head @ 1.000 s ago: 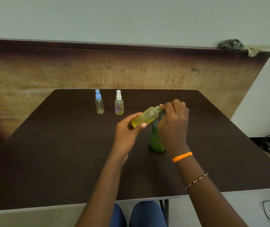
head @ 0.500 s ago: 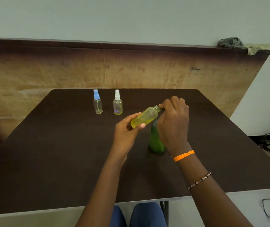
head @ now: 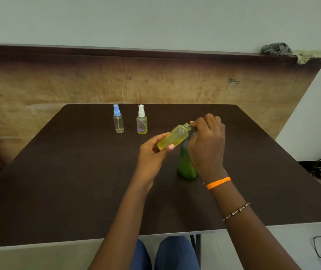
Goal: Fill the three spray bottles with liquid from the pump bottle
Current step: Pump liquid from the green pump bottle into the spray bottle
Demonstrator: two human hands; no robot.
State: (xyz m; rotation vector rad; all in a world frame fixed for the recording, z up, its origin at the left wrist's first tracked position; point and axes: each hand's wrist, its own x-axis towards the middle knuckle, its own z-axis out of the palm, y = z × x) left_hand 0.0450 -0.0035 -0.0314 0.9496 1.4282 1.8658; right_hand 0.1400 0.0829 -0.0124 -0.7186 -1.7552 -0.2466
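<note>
Head view, progress: two capped spray bottles upright at far side of table (head: pixel 58 191), side by side, slightly apart. Blue-capped bottle (head: pixel 118 121) looks nearly empty, only a thin layer at the bottom, if any. White-capped bottle (head: pixel 142 122) shows yellowish liquid low down, level hard to read. Third spray bottle (head: pixel 175 137) uncapped, tilted, neck pointing up-right, yellow liquid pooled toward its lower end, roughly part full. Its cap not visible. Judged: mid-fill on the third bottle; blue-capped one likely left to do, white-capped one unclear.

Head view, hands: left hand (head: pixel 151 154) curled round the base of the uncapped bottle, thumb on top, holding it above the table. Right hand (head: pixel 207 141) curled over the top of the green pump bottle (head: pixel 186 164), fingertips right at the spray bottle's open neck; pump head hidden under the hand, so pressing or just gripping can't be told. Pump bottle upright on table, mid-right, just beside the left hand.
</note>
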